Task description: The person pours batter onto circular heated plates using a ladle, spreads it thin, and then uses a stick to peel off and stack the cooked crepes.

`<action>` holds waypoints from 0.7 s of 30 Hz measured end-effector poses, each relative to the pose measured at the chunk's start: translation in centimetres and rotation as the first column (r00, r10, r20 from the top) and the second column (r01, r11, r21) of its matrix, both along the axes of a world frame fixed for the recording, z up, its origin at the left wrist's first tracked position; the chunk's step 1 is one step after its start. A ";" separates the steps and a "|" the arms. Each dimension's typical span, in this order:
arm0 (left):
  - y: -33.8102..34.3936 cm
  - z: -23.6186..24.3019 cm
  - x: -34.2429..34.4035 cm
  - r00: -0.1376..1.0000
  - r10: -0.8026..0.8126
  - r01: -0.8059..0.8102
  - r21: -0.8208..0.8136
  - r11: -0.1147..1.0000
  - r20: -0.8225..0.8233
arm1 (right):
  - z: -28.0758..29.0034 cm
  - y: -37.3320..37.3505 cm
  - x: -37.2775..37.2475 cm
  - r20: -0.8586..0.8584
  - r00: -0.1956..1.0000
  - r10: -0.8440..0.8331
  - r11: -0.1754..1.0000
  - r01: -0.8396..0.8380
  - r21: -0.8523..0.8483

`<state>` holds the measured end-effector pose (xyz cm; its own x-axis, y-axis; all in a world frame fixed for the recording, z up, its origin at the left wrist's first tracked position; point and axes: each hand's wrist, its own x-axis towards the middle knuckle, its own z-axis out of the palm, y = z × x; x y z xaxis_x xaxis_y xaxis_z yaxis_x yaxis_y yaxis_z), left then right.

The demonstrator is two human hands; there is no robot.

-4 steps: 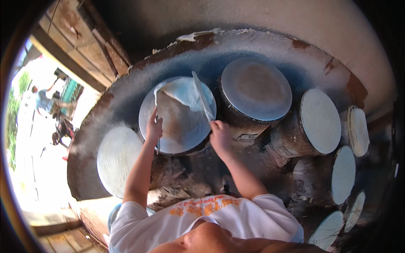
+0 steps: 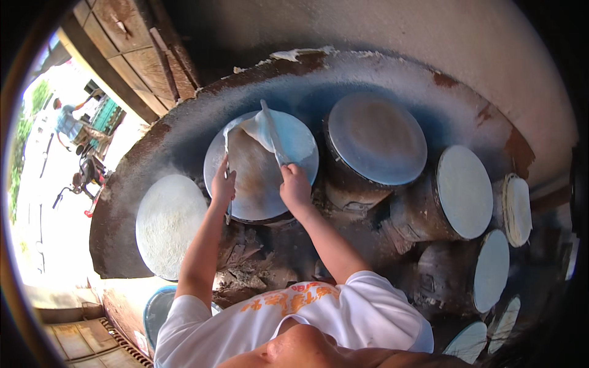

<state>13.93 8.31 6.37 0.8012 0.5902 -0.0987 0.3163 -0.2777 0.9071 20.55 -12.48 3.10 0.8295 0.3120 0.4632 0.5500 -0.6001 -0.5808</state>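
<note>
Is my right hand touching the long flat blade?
Touching: the head view shows the right hand closed around the lower end of the blade.

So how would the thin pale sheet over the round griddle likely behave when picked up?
Probably floppy: the pale sheet looks bent and uneven near the flat tool in the right hand. It may tear easily, since it appears thin.

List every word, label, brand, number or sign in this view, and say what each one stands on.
White T-shirt on the wearer: orange and red print across the chest; I won't copy its wording.
Round griddle under the hands: no lettering visible.
Long flat blade in the right hand: no lettering visible.
Teal object outdoors: any marking is too small and blurred to read.
</note>
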 end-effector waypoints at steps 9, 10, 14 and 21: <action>-3.5 0.5 -6.5 0.952 0.276 -0.150 -0.584 0.798 0.132 | -3.1 -1.9 -0.5 -0.028 0.991 0.134 0.986 -0.136 -0.100; -4.1 1.2 -6.9 0.933 0.333 -0.178 -0.625 0.760 0.139 | -3.0 -0.8 0.6 -0.038 0.986 0.165 0.979 -0.168 -0.115; -7.6 1.6 -8.7 0.881 0.441 -0.205 -0.703 0.681 0.170 | -3.2 1.3 1.9 -0.101 0.945 0.311 0.937 -0.323 -0.131; -11.2 2.8 -10.7 0.815 0.536 -0.235 -0.720 0.653 0.220 | -0.2 -4.3 6.0 -0.016 0.850 0.526 0.847 -0.526 -0.080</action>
